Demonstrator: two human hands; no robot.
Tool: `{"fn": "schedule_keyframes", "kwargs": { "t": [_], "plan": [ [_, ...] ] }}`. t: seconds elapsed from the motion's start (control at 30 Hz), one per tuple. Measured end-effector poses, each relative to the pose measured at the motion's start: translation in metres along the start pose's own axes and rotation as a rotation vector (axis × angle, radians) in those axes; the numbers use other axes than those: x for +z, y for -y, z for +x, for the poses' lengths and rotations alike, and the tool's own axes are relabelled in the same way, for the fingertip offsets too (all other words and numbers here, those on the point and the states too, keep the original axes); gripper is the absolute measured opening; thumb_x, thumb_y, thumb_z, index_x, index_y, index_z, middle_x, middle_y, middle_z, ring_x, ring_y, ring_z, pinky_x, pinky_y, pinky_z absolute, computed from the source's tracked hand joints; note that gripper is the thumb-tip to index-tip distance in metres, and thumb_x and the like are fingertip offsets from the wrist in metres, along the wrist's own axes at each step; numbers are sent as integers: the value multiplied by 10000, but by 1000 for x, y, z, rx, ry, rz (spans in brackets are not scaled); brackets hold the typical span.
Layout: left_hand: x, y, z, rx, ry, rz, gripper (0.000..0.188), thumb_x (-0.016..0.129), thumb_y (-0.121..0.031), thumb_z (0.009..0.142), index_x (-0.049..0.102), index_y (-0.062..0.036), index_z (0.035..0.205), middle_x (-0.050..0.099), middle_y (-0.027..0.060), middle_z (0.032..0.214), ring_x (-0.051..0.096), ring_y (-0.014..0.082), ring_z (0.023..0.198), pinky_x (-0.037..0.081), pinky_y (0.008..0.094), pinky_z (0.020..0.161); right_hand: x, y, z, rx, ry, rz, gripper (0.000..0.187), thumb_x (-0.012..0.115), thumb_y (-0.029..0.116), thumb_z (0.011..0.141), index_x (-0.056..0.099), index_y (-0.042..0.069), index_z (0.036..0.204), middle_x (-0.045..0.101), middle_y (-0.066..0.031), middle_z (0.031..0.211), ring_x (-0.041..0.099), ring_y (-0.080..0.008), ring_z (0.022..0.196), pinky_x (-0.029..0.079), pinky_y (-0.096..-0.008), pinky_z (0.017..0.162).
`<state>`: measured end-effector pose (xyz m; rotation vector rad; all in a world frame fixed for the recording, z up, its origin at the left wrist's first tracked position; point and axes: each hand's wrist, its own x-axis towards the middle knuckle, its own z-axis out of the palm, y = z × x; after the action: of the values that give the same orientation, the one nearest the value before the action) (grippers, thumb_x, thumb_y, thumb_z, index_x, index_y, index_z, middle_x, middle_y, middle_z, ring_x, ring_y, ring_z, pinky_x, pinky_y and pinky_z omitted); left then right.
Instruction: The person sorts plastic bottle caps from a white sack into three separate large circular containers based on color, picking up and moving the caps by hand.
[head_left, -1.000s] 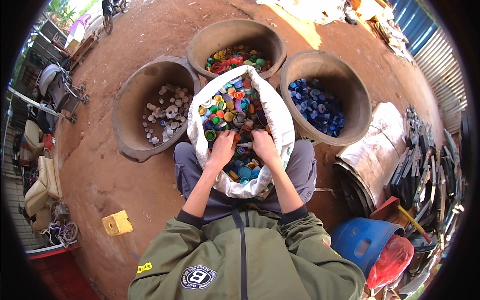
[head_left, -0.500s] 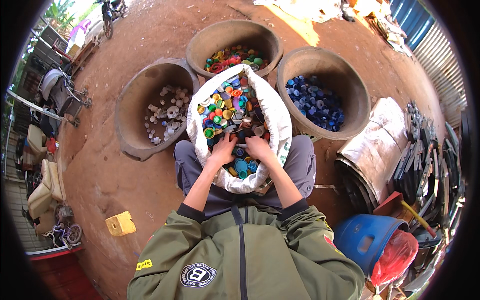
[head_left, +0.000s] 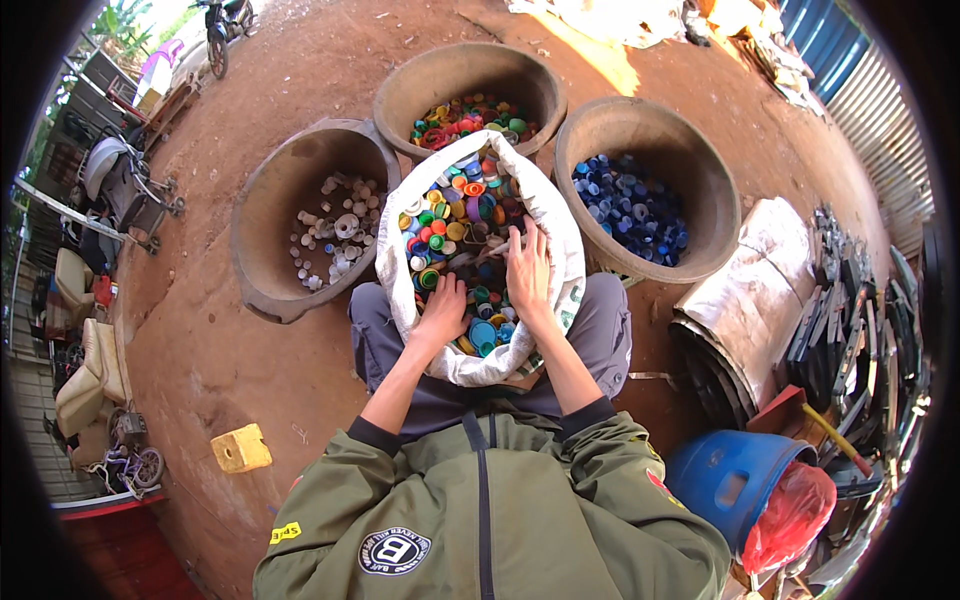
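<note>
Between my knees stands a white woven sack (head_left: 553,215), its rim rolled back, full of loose plastic bottle caps (head_left: 455,230) in many colours. Low on the left inside it, my left hand (head_left: 443,310) rests on the caps with its fingers apart and bent downward; the fingertips are partly hidden. My right hand (head_left: 528,268) lies flatter along the sack's right inner side, fingers stretched out over the caps. No cap shows in either grip. Some larger light-blue lids (head_left: 484,332) lie near the sack's front edge, between my wrists.
Three round tubs curve around the sack: the left tub (head_left: 262,200) with white caps, the far tub (head_left: 400,85) with mixed red, yellow and green ones, the right tub (head_left: 720,195) with blue ones. A blue barrel (head_left: 705,490) and a yellow block (head_left: 241,449) sit nearer me.
My right hand has moved away from my left, up and to the right, and its fingers have straightened. My left hand has drawn slightly back toward me. Caps between them have shifted.
</note>
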<state>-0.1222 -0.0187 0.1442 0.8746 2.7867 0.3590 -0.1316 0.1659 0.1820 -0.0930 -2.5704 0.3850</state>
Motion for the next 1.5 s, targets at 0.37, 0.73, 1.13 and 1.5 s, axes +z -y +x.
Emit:
{"fn": "schedule_keyframes", "kwargs": {
  "t": [0.37,0.73,1.13,1.5],
  "plan": [
    [-3,-5,-2,-93,-27,-198,721,722,-66,623,299,92,1185,379,345,1175,571,489,955,551,475,716,15,13,-53,88,761,-48,508,667,419,828,616,-57,997,638,-235,975,665,-369,898,560,-427,735],
    [12,-12,-25,-189,-39,173,685,688,-353,750,423,30,1251,449,230,1272,399,409,1222,303,664,979,48,10,-58,127,987,362,710,650,456,787,460,-54,1242,639,-329,985,629,-475,939,506,-515,847],
    [21,12,7,-447,-124,-548,336,616,-258,869,552,27,1037,678,198,943,667,321,910,515,416,773,77,-2,-68,434,927,824,556,502,452,933,565,-18,1222,618,-295,1146,602,-408,1095,470,-441,899],
    [23,-50,34,-805,-729,-1859,209,534,-242,935,605,-46,923,560,21,862,514,145,820,407,311,780,-1,44,-43,631,350,883,385,525,369,955,606,18,1091,670,-259,915,663,-401,883,490,-452,764]
  ]
}}
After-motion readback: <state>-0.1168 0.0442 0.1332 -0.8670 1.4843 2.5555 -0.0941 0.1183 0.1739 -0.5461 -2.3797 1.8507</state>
